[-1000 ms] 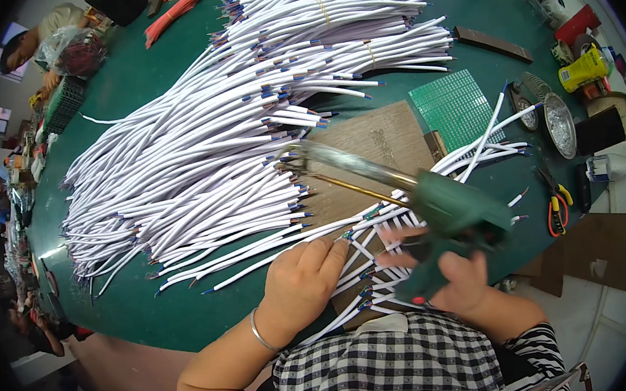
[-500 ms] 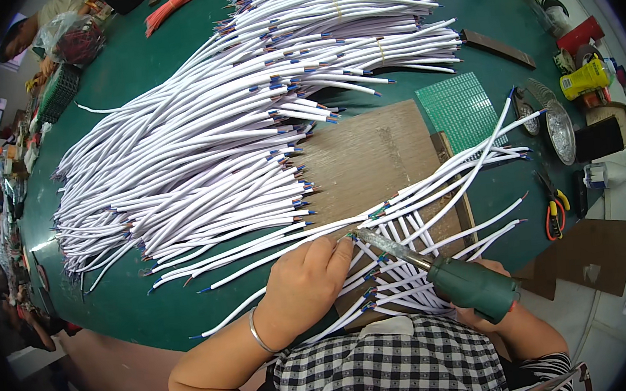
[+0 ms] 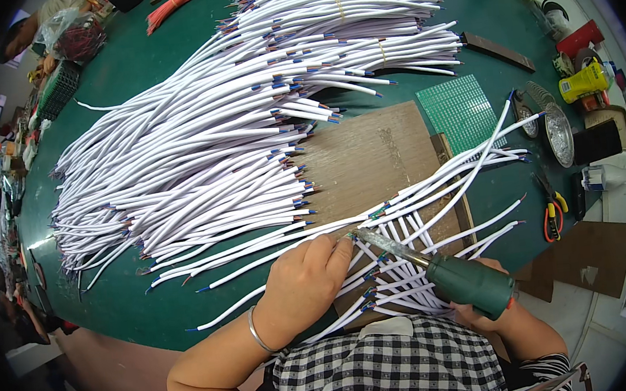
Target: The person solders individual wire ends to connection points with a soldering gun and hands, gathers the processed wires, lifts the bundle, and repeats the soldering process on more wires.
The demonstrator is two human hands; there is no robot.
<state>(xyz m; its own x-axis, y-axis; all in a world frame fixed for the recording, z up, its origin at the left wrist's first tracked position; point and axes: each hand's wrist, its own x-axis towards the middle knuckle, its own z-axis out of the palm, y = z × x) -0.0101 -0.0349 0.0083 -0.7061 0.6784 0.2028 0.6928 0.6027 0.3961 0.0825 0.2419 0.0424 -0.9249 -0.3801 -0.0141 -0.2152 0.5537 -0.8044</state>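
My left hand [image 3: 307, 279] is closed, thumb and forefinger pinching the stripped coloured-wire end of a white cable [image 3: 237, 306] near the middle of the board. My right hand [image 3: 485, 292] grips a green soldering gun [image 3: 471, 284] from behind, most of its fingers hidden by the body. The gun's long metal barrel points left, and its tip is right beside my left fingertips, at the bare wires. Whether the tip touches them I cannot tell. More white cables [image 3: 410, 284] with coloured joints lie crossed under the barrel.
A large heap of white cables [image 3: 176, 163] covers the left and far table. Under the work lies a brown board [image 3: 369, 153], with a green perforated board [image 3: 460, 112] beside it. Pliers [image 3: 553, 212], a metal dish [image 3: 559, 135] and a yellow bottle [image 3: 584, 82] stand right. Another person [image 3: 38, 29] sits far left.
Almost nothing differs. The soldering gun's body has shifted very slightly up and left, while my left hand stays at the same wire end.
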